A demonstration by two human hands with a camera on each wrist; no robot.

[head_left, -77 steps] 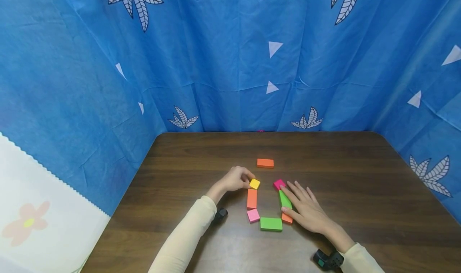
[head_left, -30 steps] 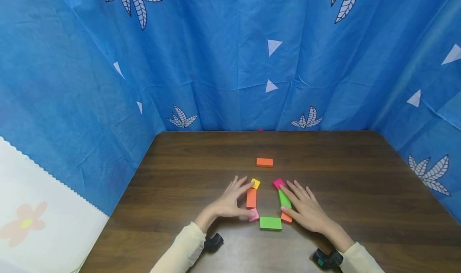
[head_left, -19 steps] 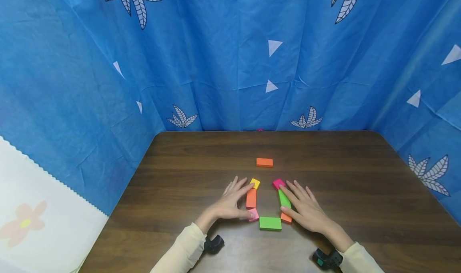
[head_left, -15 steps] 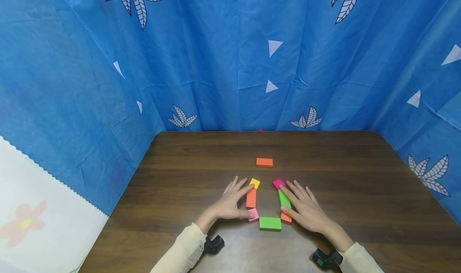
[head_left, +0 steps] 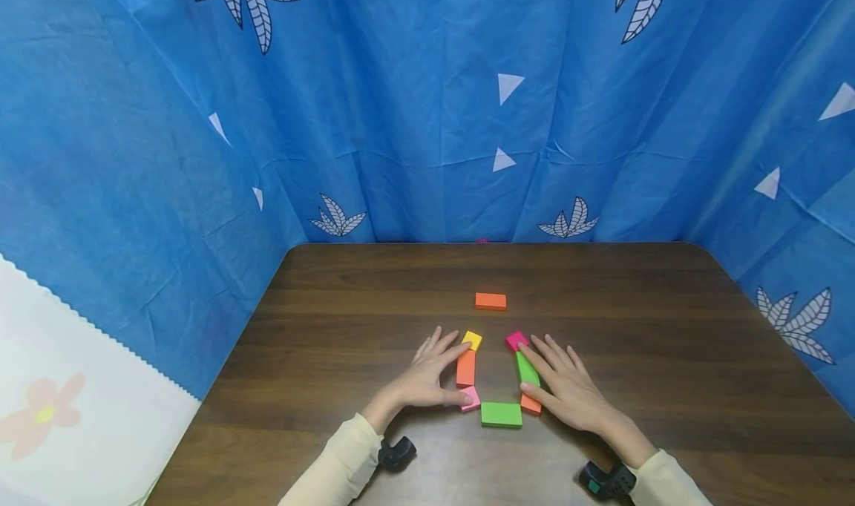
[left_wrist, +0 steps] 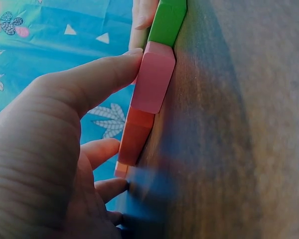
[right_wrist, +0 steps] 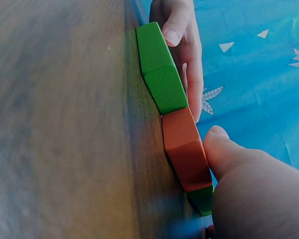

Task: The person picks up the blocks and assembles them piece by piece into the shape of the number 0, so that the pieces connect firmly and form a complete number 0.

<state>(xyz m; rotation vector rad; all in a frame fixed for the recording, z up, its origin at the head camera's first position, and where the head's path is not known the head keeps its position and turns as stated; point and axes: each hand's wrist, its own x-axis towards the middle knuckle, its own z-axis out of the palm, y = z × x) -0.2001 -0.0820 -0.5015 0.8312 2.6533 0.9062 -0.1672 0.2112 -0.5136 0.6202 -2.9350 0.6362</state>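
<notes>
Toy blocks form a U in the middle of the table. Its left side runs from a yellow block through an orange block to a pink block. My left hand spreads along it, thumb on the pink block, index fingertip at the yellow one. A green block closes the near end. The right side has a magenta block, a narrow green block and a small orange block. Over these lies my right hand, index fingertip at the magenta block, thumb touching the small orange one.
Farther back, a separate orange block lies on the brown wooden table. A blue patterned curtain hangs behind the table edge. To the left is a white cloth.
My left hand has released its pinch on the yellow block, drawn back toward me and spread its fingers along the left row. My right hand stays in place.
</notes>
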